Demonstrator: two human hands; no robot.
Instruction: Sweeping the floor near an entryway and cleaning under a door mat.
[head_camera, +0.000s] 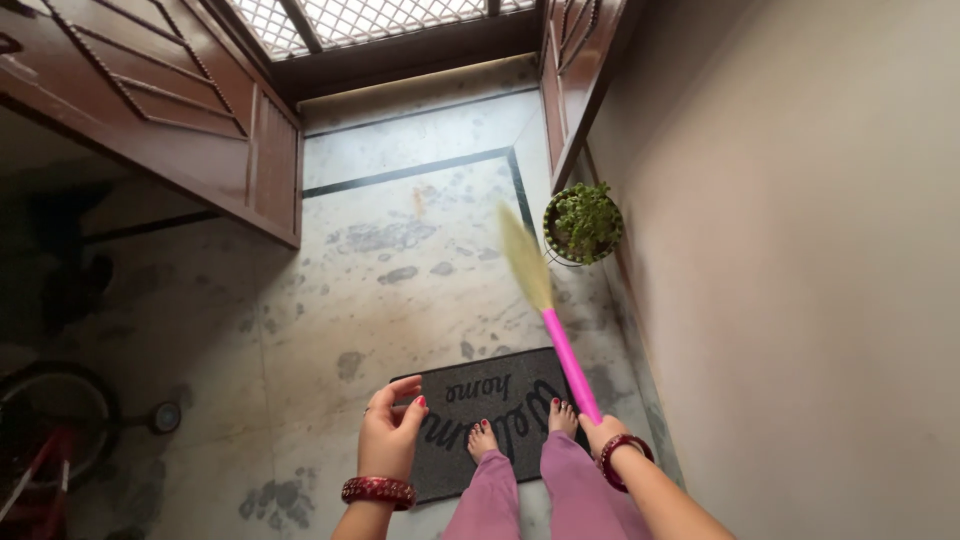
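**Pink broom up in the air**

Pink is the handle of the broom (556, 335), and your right hand (601, 432) has its fingers wrapped tight around the low end. The yellow bristles point up and away, blurry, near the plant (584, 222) by the wall (800, 250). Your left hand (388, 430) holds nothing; its fingers are loosely curled and half open. You stand with bare feet on the dark mat (455, 440). Brown doors (200, 120) stand open on the left.
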